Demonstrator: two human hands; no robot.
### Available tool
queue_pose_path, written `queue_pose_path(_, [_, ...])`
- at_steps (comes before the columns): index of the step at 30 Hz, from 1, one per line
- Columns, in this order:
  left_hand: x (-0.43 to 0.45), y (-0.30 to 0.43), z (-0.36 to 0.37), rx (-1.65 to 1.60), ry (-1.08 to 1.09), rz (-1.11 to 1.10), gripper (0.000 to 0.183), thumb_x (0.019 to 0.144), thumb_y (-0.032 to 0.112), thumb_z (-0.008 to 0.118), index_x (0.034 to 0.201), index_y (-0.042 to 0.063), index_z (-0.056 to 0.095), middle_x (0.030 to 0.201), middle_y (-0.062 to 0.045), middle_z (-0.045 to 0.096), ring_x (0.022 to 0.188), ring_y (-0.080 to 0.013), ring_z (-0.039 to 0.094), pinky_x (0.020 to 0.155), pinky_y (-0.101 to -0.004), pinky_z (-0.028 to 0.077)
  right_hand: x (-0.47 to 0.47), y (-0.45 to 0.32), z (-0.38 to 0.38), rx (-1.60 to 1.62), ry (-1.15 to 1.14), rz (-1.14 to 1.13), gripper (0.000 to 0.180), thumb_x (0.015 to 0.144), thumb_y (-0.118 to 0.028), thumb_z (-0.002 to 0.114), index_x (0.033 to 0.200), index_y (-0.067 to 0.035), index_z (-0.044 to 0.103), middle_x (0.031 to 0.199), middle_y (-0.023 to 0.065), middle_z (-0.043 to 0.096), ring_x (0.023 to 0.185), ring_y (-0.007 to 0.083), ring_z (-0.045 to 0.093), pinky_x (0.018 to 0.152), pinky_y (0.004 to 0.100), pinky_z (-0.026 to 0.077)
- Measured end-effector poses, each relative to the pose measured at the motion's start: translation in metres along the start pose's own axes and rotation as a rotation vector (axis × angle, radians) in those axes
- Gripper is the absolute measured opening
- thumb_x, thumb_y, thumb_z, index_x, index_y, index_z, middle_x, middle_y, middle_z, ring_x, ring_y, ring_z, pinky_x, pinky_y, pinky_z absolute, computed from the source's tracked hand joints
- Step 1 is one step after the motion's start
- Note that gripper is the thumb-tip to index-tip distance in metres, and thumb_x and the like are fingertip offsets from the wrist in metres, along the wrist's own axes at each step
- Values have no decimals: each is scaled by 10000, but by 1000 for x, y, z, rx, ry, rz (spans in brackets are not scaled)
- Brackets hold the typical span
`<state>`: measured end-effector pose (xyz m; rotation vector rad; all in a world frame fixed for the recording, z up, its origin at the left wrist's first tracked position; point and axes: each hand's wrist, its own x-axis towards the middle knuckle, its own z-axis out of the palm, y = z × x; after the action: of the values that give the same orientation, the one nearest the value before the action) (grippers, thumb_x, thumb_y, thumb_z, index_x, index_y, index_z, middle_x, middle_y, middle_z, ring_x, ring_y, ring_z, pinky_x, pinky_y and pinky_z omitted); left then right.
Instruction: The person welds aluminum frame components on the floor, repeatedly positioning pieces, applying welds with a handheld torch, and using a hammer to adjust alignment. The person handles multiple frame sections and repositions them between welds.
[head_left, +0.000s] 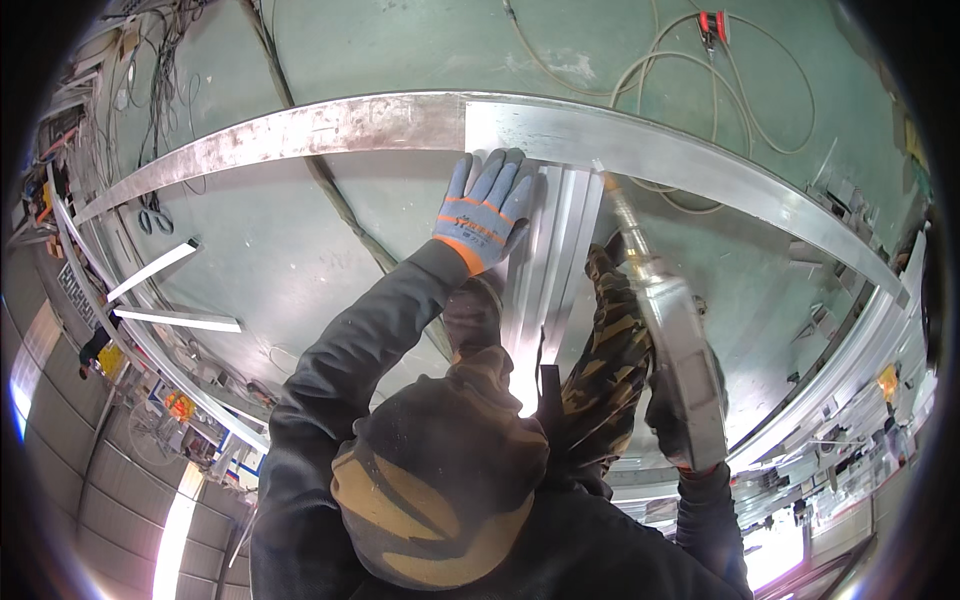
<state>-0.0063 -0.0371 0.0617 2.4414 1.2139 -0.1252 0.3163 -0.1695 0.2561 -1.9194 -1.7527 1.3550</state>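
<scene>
My left hand (484, 214), in a grey glove with orange bands and a printed mark, lies flat with its fingers stretched out. Its fingertips reach the inner edge of a long aluminium beam (570, 131), which looks bowed in this lens. From the beam a ribbed aluminium profile (559, 217) runs towards me, beside the same hand. My right hand (667, 412), in a dark glove, grips a bulky metal-bodied welding gun (679, 322). The gun's nozzle (602, 171) points at the corner where beam and profile meet. The gun's body partly hides my right fingers.
My boot (472, 311) and camouflage trouser legs flank the profile. A thick cable bundle (352, 217) crosses the green floor under the beam. A coiled hose (652, 64) and tangled cables (161, 67) lie beyond. Loose metal strips (180, 319) are at left, near scissors (155, 219).
</scene>
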Motion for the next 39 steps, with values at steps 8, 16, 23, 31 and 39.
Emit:
queue_pose_path(8, [-16,28,6,-28,-222,340,534,935,387,576,1386,102,550,1498,-142,479,1427,-318,398,1210,-588,189,-4,29,35,389,-50,222,490,860,-209,747,1286,-22,592,1104,149,674,954,308,684,817,396,558])
queue_pose_path(16, [152,-29,-73,74,247,245,613,929,431,589,1437,116,458,1388,-140,560,1319,-333,512,1104,-476,399,-45,34,28,571,-160,440,523,893,-229,733,1327,10,565,1255,220,615,1061,341,671,891,378,560])
queue_pose_path(23, [256,80,21,-22,142,583,907,832,386,681,1544,75,213,1376,-226,552,1289,-380,533,1021,-491,462,6,-21,48,234,72,-83,556,819,-188,754,1288,54,580,1268,273,612,1103,412,666,926,428,560])
queue_pose_path(31, [263,127,19,203,-595,317,1110,770,399,724,1599,36,81,1273,-274,618,1166,-424,617,898,-491,524,22,3,61,488,123,-149,653,795,-243,748,1322,82,541,1306,264,602,1131,414,655,936,431,555])
queue_pose_path(39, [248,112,3,185,-593,388,1084,771,362,728,1598,47,102,1228,-277,636,1087,-407,660,902,-477,515,48,12,75,453,62,-212,701,761,-283,759,1334,56,540,1307,267,596,1121,430,648,941,446,552])
